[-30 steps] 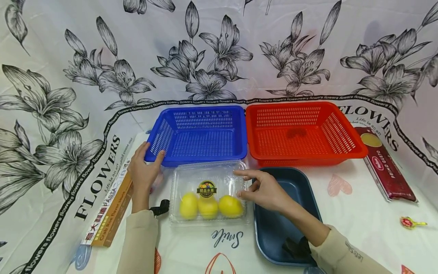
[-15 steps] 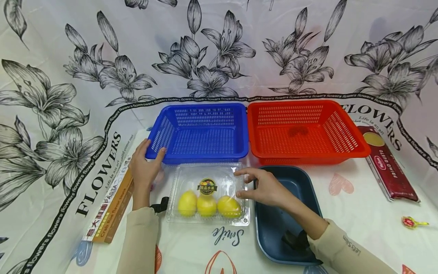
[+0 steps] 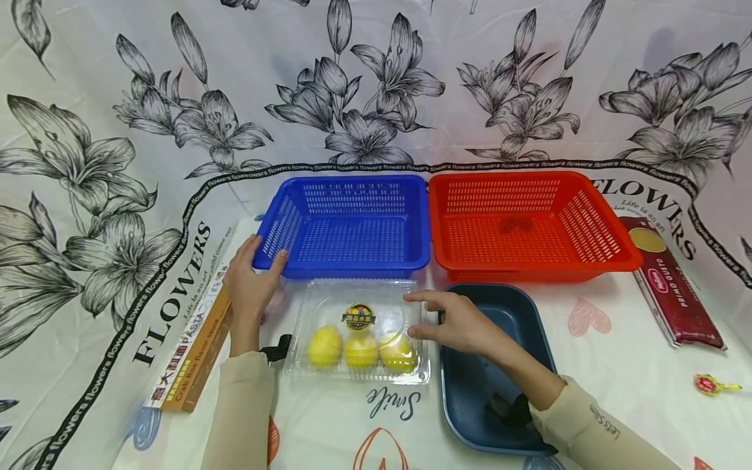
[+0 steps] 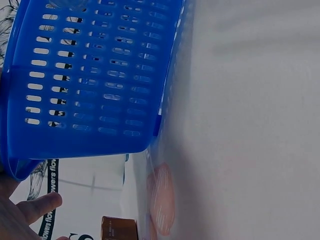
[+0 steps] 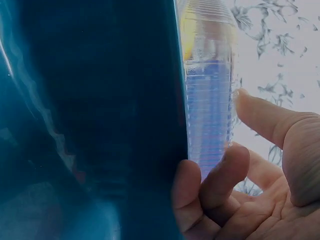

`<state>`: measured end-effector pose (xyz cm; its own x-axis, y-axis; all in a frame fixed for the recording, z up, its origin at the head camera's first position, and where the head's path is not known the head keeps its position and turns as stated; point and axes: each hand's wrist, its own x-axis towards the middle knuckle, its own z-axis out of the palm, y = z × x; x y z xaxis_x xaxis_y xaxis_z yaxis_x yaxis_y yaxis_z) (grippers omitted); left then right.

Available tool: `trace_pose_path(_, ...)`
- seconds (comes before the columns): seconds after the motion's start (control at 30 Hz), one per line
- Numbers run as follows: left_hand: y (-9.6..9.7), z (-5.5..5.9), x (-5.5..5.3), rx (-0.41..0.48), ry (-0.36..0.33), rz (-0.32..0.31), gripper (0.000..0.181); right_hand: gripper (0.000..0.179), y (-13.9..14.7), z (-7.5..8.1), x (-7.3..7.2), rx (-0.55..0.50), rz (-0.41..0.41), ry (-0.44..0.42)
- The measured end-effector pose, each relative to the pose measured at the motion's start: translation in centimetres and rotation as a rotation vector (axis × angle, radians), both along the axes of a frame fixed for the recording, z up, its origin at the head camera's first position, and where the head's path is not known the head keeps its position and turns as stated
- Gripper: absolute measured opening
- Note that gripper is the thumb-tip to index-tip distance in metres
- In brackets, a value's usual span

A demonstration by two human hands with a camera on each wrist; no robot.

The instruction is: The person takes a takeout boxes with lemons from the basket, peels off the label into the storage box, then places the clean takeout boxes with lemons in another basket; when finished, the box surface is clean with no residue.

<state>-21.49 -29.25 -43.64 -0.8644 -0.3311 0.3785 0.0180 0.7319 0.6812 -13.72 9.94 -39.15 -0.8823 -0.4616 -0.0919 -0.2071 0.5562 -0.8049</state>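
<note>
In the head view my left hand (image 3: pixel 252 281) is at the front left corner of the blue basket (image 3: pixel 352 245), thumb spread from the fingers. The left wrist view shows those fingers (image 4: pixel 42 206) right beside the basket's rim. A clear plastic fruit box (image 3: pixel 311 307) with a round label lies in front of the basket, lid down, with three yellow lemons (image 3: pixel 324 346) inside. My right hand (image 3: pixel 455 320) is at the box's right side, thumb and index finger apart. In the right wrist view its thumb (image 5: pixel 255 112) reaches the box's edge, the other fingers bent loosely.
A dark blue tray (image 3: pixel 482 405) stands under my right forearm. The red basket (image 3: pixel 517 228) adjoins the blue one. At the right lie a dark red packet (image 3: pixel 675 287) and a small lollipop-like item (image 3: pixel 707 385). A pasta box (image 3: pixel 194 359) lies at the left.
The fruit box has settled lower, its front rim now sharp, and the lemons have shifted slightly inside. Both hands stay nearly in place; the head view has tilted slightly.
</note>
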Motion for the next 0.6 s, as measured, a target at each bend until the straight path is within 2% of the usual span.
trace_pose_path(0.17, 0.1, 0.2, 0.1, -0.016, -0.002, -0.003, 0.071, 0.056, 0.0, 0.1, 0.0, -0.001, 0.013, 0.021)
trace_pose_path(0.33, -0.1, 0.7, 0.3, -0.033, -0.044, -0.031, 0.073, 0.06, 0.0, 0.4, 0.1, 0.013, 0.012, 0.05)
trace_pose_path(0.6, -0.2, 2.9, 1.4, -0.066, -0.116, -0.138, 0.076, 0.064, 0.6, 1.3, -0.4, 0.021, -0.04, 0.103)
